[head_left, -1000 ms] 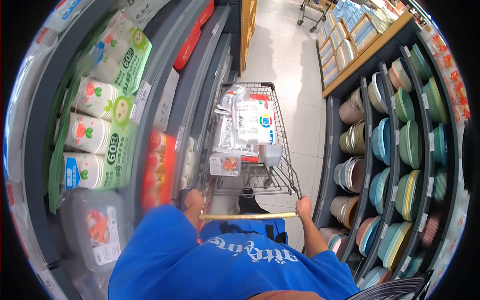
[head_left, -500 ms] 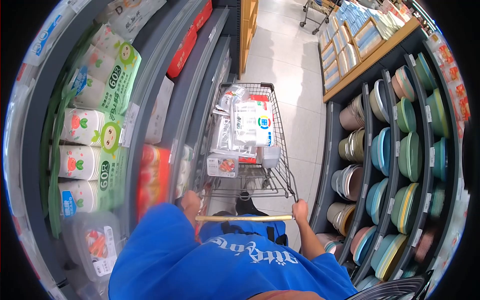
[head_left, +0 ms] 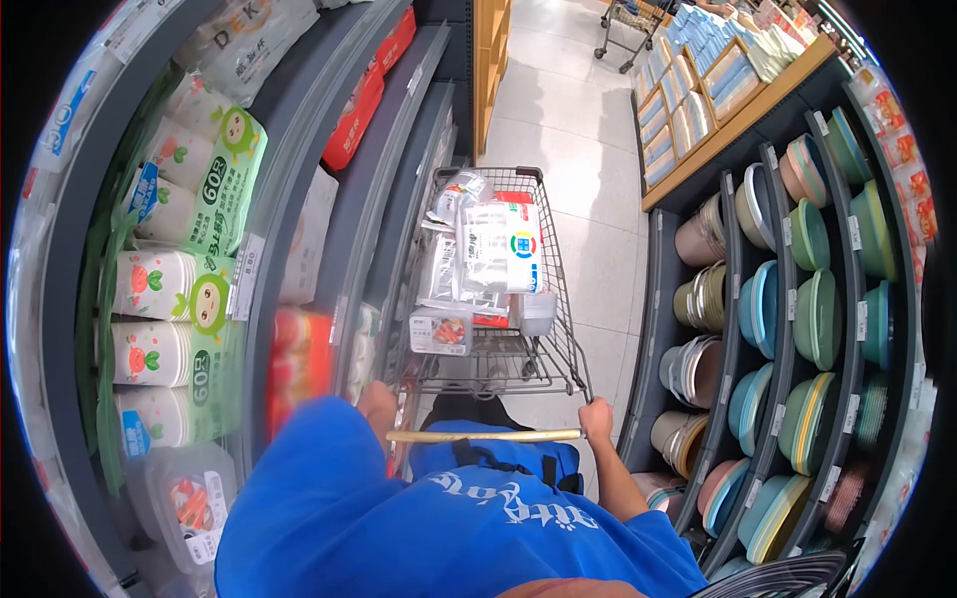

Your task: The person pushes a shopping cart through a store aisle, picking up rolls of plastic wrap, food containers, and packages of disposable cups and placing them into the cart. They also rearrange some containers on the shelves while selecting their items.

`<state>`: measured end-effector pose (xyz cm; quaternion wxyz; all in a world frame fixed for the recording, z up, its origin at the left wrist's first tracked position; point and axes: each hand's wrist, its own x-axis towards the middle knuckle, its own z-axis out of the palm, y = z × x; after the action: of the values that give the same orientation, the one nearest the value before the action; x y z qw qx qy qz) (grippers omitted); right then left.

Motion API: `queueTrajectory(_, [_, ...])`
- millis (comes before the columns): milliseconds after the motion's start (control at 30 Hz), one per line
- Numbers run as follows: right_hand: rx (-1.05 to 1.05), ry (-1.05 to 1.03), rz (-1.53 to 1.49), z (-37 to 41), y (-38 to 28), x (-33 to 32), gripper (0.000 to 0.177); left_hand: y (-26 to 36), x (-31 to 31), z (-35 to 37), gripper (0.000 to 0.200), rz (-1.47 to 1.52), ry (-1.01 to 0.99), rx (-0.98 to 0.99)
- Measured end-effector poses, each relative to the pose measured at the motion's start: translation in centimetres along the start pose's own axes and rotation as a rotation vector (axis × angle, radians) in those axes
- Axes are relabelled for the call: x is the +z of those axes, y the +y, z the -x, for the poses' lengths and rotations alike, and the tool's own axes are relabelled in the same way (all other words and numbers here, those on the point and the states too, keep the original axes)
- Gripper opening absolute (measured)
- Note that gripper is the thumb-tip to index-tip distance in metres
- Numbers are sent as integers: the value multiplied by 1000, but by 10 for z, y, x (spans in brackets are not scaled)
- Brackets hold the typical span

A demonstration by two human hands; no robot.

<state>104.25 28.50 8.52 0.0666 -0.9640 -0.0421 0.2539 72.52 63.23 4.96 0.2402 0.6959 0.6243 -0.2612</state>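
Ahead of me is a wire shopping cart (head_left: 498,374) with a yellow handle bar (head_left: 483,436). At the right end of the bar my right hand (head_left: 596,419) is closed around the cart handle. My left hand (head_left: 377,407) is at the bar's left end, partly behind my blue sleeve, with its fingers mostly hidden. White plastic-wrapped packs (head_left: 498,249) fill the upper part of the cart. Nearer to me in it are a clear box with a food picture (head_left: 441,331) and a clear plastic container (head_left: 536,313).
Shelves on the left hold wrapped paper cups (head_left: 155,354) and red packs (head_left: 354,120), close to the cart. Shelves on the right carry buckets (head_left: 701,234) and stacked basins (head_left: 817,314). Further up stand a wooden display (head_left: 718,100) and another cart (head_left: 628,25) on the tiled floor.
The lower left-shelf cups appear slightly lower in view. My legs below the handle have changed position. Both hands stay beside the bar, and the cart's load looks the same.
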Motion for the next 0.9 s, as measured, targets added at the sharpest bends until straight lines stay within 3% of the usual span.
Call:
queueTrajectory(200, [-16, 50, 4, -4, -11, -6, 27, 11, -14, -1, 20, 26, -14, 2])
queueTrajectory(400, [-261, 302, -55, 3, -2, 0, 23, 14, -13, -8, 19, 56, 6, -2])
queueTrajectory(900, [-299, 307, -147, -53, -41, -26, 19, 67, -48, -43, 22, 33, 4, 0])
